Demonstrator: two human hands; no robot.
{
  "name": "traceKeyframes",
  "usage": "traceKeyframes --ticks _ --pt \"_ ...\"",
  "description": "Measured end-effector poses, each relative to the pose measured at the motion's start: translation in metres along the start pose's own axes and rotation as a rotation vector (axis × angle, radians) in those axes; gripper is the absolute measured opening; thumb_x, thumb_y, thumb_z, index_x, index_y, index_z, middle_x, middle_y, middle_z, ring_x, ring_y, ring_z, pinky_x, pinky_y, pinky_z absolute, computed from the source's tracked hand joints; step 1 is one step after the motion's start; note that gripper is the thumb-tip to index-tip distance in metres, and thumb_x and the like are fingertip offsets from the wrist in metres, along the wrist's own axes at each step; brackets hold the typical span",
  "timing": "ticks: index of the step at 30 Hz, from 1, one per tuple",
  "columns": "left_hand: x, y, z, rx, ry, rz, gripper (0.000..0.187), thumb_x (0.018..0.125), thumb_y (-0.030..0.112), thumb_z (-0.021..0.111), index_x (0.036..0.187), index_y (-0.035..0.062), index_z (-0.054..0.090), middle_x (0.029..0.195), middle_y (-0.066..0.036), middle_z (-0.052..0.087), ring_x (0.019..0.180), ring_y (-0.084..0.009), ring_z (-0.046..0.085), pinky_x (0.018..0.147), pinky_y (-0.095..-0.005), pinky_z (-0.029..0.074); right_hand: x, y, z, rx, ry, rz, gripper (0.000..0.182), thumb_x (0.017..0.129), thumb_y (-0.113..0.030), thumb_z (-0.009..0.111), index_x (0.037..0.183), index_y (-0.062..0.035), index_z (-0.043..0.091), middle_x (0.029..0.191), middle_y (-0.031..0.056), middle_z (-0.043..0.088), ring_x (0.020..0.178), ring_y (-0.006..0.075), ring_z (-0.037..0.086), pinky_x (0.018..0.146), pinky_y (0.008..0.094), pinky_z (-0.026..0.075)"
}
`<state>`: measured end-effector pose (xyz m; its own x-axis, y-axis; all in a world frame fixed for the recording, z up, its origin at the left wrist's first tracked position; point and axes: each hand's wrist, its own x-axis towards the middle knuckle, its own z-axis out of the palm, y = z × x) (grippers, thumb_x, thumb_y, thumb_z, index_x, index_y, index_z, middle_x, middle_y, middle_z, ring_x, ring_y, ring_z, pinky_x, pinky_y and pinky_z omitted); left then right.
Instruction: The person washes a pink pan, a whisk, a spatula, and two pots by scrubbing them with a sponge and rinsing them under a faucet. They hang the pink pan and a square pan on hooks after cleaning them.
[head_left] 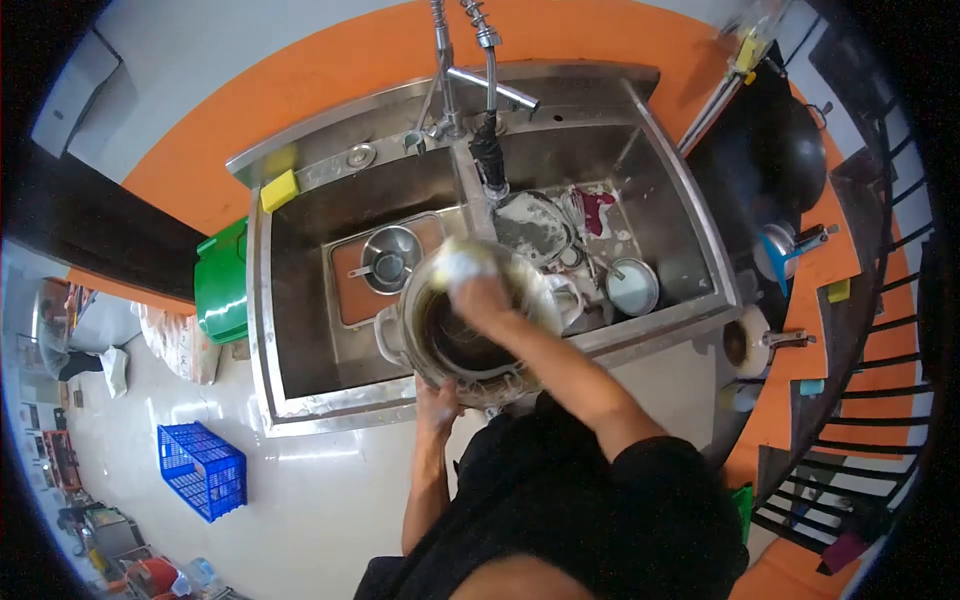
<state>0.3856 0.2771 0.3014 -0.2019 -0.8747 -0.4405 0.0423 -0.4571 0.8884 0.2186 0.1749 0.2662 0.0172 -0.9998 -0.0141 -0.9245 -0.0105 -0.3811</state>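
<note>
A large steel pot (440, 345) with side handles is tilted over the front rim of a double steel sink (300, 395). My left hand (437, 404) grips the pot's lower rim from underneath. My right hand (482, 293) reaches inside the pot's mouth and presses a soapy sponge (458, 262) against its upper inner wall. The pot's inside looks dark and wet.
A small steel bowl (390, 258) sits in the left basin. The right basin holds soapy plates (532, 226) and a white-filled pan (632, 287). A spray faucet (488, 150) hangs above. A yellow sponge (279, 189), green bin (222, 283), blue crate (202, 469) and wok (790, 150) surround the sink.
</note>
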Motion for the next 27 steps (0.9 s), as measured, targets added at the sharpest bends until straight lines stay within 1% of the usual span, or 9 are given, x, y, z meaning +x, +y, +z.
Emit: traceKeyframes --ticks 4,7,9,13,16,18,20,22,27 --pt "0.002 -0.006 -0.003 -0.006 0.006 0.105 0.042 0.085 0.001 0.046 0.123 0.0085 0.03 0.089 -0.012 0.053 0.055 -0.0163 0.054 0.032 -0.0244 0.04 -0.051 0.035 -0.021 -0.111 -0.212 -0.039 0.014 0.07 -0.009 0.058 0.079 0.0001 0.064 0.072 0.0187 0.063 0.067 0.0329 0.062 0.064 0.0444 0.048" --pt "0.006 -0.005 -0.011 0.115 -0.023 0.067 0.039 0.084 -0.001 0.045 0.12 0.0057 0.032 0.083 -0.011 0.054 0.052 -0.0163 0.054 0.033 -0.0246 0.042 -0.074 0.004 0.028 0.242 -0.332 -0.145 0.038 0.073 -0.011 0.058 0.108 0.0031 0.053 0.095 0.0305 0.058 0.092 0.0432 0.058 0.081 0.0449 0.047" --pt "0.009 0.001 -0.01 0.214 -0.068 0.008 0.037 0.084 -0.003 0.044 0.118 0.0032 0.033 0.08 -0.011 0.056 0.049 -0.0169 0.055 0.034 -0.0252 0.044 -0.05 -0.034 0.015 0.658 0.294 -0.344 0.039 0.076 -0.017 0.056 0.112 -0.0014 0.05 0.099 0.0282 0.058 0.097 0.0416 0.056 0.08 0.0433 0.047" --pt "-0.004 0.017 -0.001 0.193 -0.033 0.113 0.04 0.085 -0.002 0.043 0.123 0.0039 0.031 0.081 -0.012 0.056 0.046 -0.0161 0.053 0.033 -0.026 0.042 0.004 0.052 0.018 -0.21 -0.174 0.072 0.013 0.077 -0.012 0.052 0.078 -0.0044 0.062 0.078 0.0215 0.062 0.075 0.0321 0.063 0.06 0.0396 0.049" --pt "0.007 0.009 -0.004 0.122 0.031 0.17 0.039 0.084 -0.001 0.041 0.122 0.0048 0.034 0.08 -0.011 0.056 0.044 -0.0159 0.052 0.033 -0.0263 0.041 -0.063 0.032 -0.023 0.116 -0.524 -0.199 0.029 0.084 -0.007 0.042 0.105 0.0042 0.057 0.109 0.0241 0.057 0.096 0.0305 0.059 0.084 0.0438 0.046" --pt "0.024 -0.021 -0.022 0.407 0.038 0.295 0.033 0.085 0.0 0.042 0.117 0.005 0.038 0.077 -0.011 0.055 0.043 -0.0164 0.051 0.033 -0.0263 0.04 -0.077 0.011 0.055 0.419 -0.183 -0.308 0.049 0.081 -0.007 0.054 0.126 0.0025 0.038 0.13 0.0243 0.041 0.116 0.0382 0.045 0.1 0.0409 0.034" --pt "0.016 0.004 -0.016 0.225 -0.056 0.125 0.028 0.083 -0.001 0.042 0.111 0.0046 0.041 0.074 -0.01 0.053 0.042 -0.0169 0.05 0.033 -0.026 0.04 -0.06 -0.042 -0.01 0.962 -0.076 -0.127 0.042 0.078 -0.008 0.061 0.116 0.0025 0.046 0.115 0.0249 0.051 0.106 0.0361 0.052 0.088 0.0402 0.042" --pt "0.013 0.009 -0.015 0.231 -0.063 0.06 0.028 0.082 -0.001 0.043 0.109 0.0049 0.041 0.073 -0.009 0.053 0.043 -0.0168 0.051 0.033 -0.0258 0.04 -0.011 -0.036 0.04 0.669 0.64 -0.108 0.035 0.08 -0.008 0.056 0.113 0.0014 0.049 0.085 0.0238 0.06 0.075 0.0388 0.06 0.068 0.0443 0.047" --pt "0.007 0.011 -0.004 0.004 0.175 0.059 0.029 0.087 0.006 0.043 0.116 0.0049 0.041 0.067 -0.005 0.051 0.043 -0.0136 0.049 0.032 -0.0259 0.037 -0.035 0.043 -0.014 -0.12 0.04 0.054 0.021 0.074 -0.009 0.054 0.092 -0.0018 0.062 0.078 0.0184 0.063 0.071 0.0313 0.063 0.064 0.0439 0.049"
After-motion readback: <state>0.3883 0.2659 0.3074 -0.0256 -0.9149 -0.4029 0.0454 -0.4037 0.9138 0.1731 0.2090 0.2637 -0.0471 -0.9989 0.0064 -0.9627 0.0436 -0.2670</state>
